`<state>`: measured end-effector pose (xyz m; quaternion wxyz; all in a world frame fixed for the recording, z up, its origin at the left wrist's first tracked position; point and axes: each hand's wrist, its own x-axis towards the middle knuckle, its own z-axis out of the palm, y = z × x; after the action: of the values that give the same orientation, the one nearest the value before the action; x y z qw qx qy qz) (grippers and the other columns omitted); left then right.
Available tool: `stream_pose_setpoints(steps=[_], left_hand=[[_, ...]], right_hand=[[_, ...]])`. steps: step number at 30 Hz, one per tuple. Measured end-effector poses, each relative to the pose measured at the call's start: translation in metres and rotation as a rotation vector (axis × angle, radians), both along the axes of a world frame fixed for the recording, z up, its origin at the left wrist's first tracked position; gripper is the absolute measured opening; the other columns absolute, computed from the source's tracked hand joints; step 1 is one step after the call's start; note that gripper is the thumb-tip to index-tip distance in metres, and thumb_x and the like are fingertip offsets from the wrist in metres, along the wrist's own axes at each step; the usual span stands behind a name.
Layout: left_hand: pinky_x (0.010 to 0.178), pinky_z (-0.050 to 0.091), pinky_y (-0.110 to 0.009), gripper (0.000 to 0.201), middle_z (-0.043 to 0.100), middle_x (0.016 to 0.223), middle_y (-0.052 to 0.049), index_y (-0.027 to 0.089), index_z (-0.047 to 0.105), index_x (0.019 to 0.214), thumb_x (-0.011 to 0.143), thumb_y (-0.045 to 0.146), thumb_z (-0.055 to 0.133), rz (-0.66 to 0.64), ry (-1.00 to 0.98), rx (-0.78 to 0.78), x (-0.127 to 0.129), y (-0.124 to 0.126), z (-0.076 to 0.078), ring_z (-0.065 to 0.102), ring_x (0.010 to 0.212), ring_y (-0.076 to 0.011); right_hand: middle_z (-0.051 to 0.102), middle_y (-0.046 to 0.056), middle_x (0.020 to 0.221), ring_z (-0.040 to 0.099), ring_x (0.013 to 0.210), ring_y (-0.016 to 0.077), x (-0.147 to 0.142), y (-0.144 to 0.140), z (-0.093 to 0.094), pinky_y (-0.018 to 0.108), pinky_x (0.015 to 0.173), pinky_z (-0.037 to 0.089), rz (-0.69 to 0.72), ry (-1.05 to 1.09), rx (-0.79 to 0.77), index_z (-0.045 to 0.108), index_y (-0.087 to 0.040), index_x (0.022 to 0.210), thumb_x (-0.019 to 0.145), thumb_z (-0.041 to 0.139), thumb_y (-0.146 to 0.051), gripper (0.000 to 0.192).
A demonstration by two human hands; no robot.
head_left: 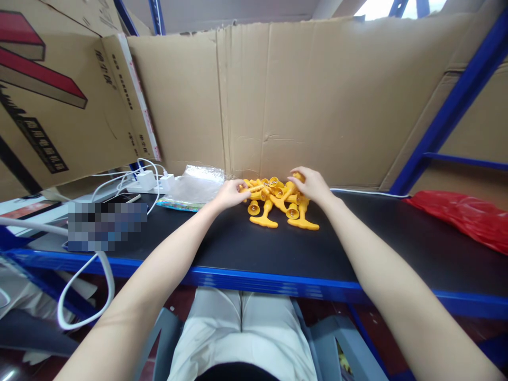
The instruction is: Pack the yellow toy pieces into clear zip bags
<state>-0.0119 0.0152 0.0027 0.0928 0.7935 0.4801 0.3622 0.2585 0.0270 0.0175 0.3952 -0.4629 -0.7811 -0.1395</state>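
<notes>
A heap of several yellow plastic parts, each with a bell-shaped end and a flat foot, lies on the black shelf top against a cardboard wall. My left hand rests at the heap's left edge, fingers curled on one yellow piece. On the heap's right top sits my right hand, fingers bent over the parts. Whether the right hand grips one piece is hidden by the fingers.
A clear plastic bag lies left of the heap, with a white charger and cables and a phone beyond it. A red plastic bag is at the right. Cardboard sheets wall the back; blue rack posts stand right.
</notes>
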Motion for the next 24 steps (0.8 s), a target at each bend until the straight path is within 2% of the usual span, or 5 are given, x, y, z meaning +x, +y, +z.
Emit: stream_pose_setpoints(steps=[7,12,15,19,24], left_hand=[[0.048,0.029,-0.02,0.02,0.053,0.053,0.001,0.015,0.062,0.076,0.067,0.032,0.055,0.019,0.007,0.026,-0.001,0.001,0.0,0.046,0.051,-0.0098],[0.049,0.029,-0.021,0.021,0.054,0.054,0.002,0.015,0.063,0.077,0.067,0.032,0.056,0.026,0.013,0.024,-0.001,0.003,-0.002,0.046,0.052,-0.0104],[0.049,0.029,-0.021,0.021,0.054,0.054,0.002,0.015,0.062,0.077,0.066,0.032,0.056,0.028,0.011,0.016,-0.001,0.003,-0.002,0.047,0.053,-0.0107],[0.049,0.029,-0.021,0.02,0.052,0.053,0.002,0.015,0.061,0.076,0.067,0.032,0.055,0.024,0.001,0.023,-0.001,0.003,-0.002,0.046,0.051,-0.0102],[0.049,0.028,-0.021,0.016,0.05,0.05,0.003,0.016,0.059,0.073,0.067,0.029,0.052,0.027,-0.027,0.016,-0.002,0.003,-0.001,0.043,0.048,-0.0095]], right_hand=[[0.065,0.011,0.097,0.058,0.088,0.0204,0.075,0.016,-0.032,0.03,0.081,0.041,-0.412,0.355,-0.045,0.062,-0.015,0.097,0.078,0.05,-0.034,0.03],[0.065,0.014,0.095,0.059,0.086,0.0231,0.114,0.023,-0.063,0.031,0.077,0.043,-0.701,0.531,-0.292,0.064,-0.012,0.095,0.074,0.055,-0.032,0.031],[0.064,0.017,0.098,0.06,0.089,0.0256,0.123,0.029,-0.072,0.032,0.074,0.044,-0.763,0.535,-0.408,0.063,-0.01,0.101,0.074,0.056,-0.032,0.036],[0.062,0.017,0.105,0.057,0.1,0.0283,0.12,0.032,-0.075,0.036,0.082,0.042,-0.781,0.371,-0.553,0.062,-0.011,0.106,0.073,0.057,-0.026,0.037],[0.059,0.015,0.113,0.053,0.107,0.0282,0.112,0.029,-0.072,0.041,0.091,0.038,-0.787,0.271,-0.628,0.063,-0.016,0.108,0.075,0.052,-0.026,0.037]])
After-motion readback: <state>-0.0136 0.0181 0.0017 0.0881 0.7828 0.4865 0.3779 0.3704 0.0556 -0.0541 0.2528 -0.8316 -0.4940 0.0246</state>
